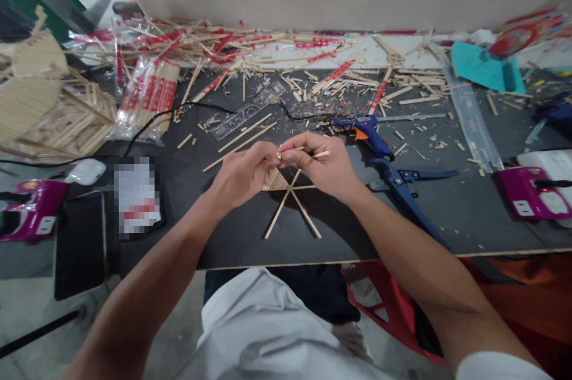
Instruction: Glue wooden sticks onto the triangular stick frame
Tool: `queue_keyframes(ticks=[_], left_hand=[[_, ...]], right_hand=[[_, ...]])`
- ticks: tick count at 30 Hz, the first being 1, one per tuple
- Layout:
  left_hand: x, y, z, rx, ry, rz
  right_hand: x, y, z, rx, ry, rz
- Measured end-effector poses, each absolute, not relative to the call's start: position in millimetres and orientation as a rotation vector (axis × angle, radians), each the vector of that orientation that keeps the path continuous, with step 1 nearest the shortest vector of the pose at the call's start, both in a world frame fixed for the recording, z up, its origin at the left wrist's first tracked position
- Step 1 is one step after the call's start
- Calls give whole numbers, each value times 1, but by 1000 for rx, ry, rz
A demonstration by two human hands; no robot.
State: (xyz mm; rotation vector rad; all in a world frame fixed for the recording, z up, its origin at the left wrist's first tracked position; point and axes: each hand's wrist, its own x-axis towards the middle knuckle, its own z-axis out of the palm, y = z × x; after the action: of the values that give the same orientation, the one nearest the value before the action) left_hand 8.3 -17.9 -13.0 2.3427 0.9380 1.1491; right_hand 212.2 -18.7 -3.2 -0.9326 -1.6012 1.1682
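Above the table my right hand is closed around a thin wooden stick, whose end sticks out past the fingers. Fingertips of my left hand are pinched at the stick's other end, touching those of the right; the exact contact is hidden. Just below both hands lies a star-shaped frame of wooden sticks. One of its wedges is filled with short sticks laid side by side, partly covered by my left hand. Two loose wooden sticks rest beyond my left hand.
A blue glue gun and blue-handled cutters lie to the right. Behind are a clear stencil ruler, stick scraps and packaged chopsticks. Phones, a purple power block and a stick-built model are on the left.
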Motion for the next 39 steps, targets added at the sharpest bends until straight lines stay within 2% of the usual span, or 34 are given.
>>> queue_keyframes(ticks=[21,32,39], left_hand=[[10,-18,-14,2347,952,1193],[8,-19,-11,2372,1001,1060],[8,-19,-17,2380,1024,1198]], right_hand=[[212,-16,1,-908,-1538,1241],[214,-17,0,-935,-1559,1247],[214,-16,2,-915,-1547,1261]])
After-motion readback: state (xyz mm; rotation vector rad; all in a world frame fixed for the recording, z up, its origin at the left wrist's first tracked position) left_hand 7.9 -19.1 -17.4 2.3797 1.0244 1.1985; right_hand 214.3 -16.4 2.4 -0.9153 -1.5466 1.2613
